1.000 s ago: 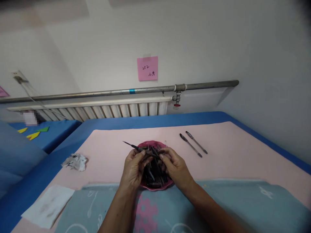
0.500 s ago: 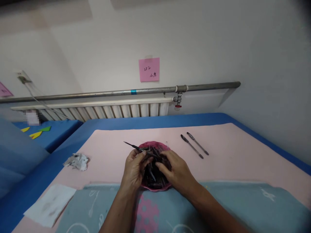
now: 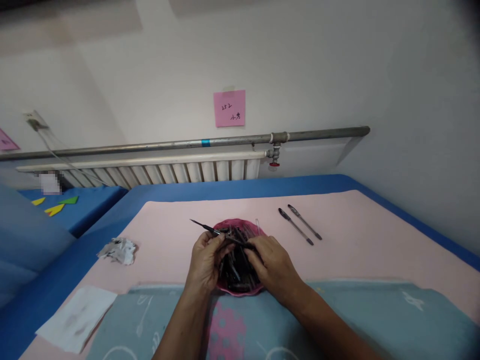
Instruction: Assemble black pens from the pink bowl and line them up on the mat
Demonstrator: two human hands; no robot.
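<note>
Over a pink basket (image 3: 245, 294) I hold a thin dark pen (image 3: 208, 229), its fine tip pointing up and to the left. My left hand (image 3: 203, 264) is closed around the pen near its middle. The fingers of my right hand (image 3: 275, 265) pinch the pen's other end, and part of that end is hidden by them. Dark and clear pen parts (image 3: 234, 272) fill the basket below both hands. To the right, two capped pens lie side by side: a nearer pen (image 3: 296, 227) and a farther pen (image 3: 305, 222).
Crumpled stained paper (image 3: 119, 251) and a flat smudged white sheet (image 3: 77, 319) lie on the left. A pink cover (image 3: 360, 240) lies on the blue table, with a grey-green patterned cloth (image 3: 356, 310) in front. Behind stand a radiator (image 3: 180, 171) and a metal pipe (image 3: 150, 147).
My right hand has shifted slightly, and its fingers now pinch the pen's end more plainly. My left hand and the pen have hardly moved.
</note>
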